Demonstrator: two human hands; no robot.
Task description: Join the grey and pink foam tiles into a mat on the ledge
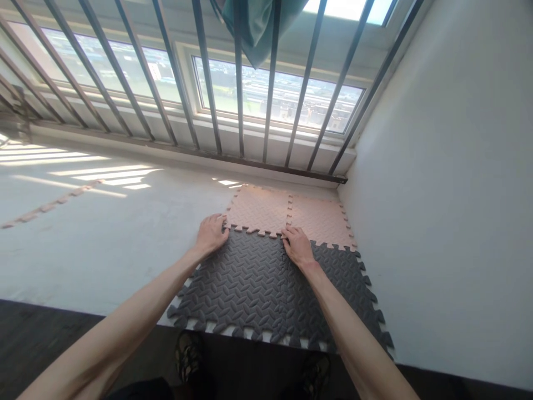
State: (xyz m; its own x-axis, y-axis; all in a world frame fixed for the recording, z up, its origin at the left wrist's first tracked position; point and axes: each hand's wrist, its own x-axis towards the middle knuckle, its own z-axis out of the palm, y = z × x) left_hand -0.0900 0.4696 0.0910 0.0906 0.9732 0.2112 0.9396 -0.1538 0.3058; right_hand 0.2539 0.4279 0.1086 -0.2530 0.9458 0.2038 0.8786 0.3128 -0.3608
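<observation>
Two dark grey foam mat tiles (245, 278) with a raised tread pattern lie side by side on the pale ledge. Two pink foam mat tiles (260, 208) lie behind them, against the wall below the railing. Toothed edges of the pink and grey tiles meet along a seam. My left hand (211, 233) is closed at the far left corner of the left grey tile, thumb on top and fingers at its edge. At the middle of the seam, where the tiles' corners meet, my right hand (297, 245) grips the grey tile's edge with bent fingers, partly hiding the joint.
Metal railing bars (239, 100) stand in front of windows at the back, with green cloth (254, 33) hanging behind them. A white wall (441, 194) rises on the right. On the left, a pink toothed strip (54, 204) lies on the ledge (125, 239). Shoes (189, 355) show below.
</observation>
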